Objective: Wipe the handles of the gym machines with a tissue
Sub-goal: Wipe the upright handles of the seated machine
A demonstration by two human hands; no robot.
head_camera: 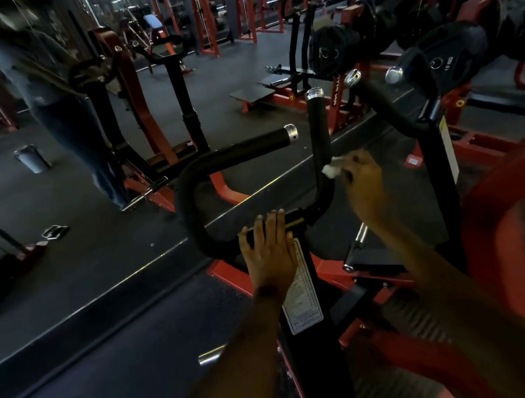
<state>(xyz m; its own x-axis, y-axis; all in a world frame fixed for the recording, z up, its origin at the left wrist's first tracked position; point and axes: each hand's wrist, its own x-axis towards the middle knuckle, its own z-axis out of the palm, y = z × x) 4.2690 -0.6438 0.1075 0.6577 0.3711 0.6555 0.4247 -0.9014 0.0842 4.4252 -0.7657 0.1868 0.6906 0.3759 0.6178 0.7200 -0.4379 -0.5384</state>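
While the right hand [361, 178] presses a tissue [331, 169] to the upright handle [319, 134], the left hand [268, 247] steadies the bar.
Right fingers curl round the white tissue, which touches the grip's lower part, blurred. Left fingers lie straight and flat on the black bar's centre, just above a label [300, 295]. A second handle [249, 146] extends left, silver-capped.

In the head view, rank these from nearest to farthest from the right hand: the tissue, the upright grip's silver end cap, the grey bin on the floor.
From the right hand:
1. tissue, pinched at its fingertips against the upright grip.
2. silver end cap, above, atop that grip.
3. grey bin, far left on the floor.
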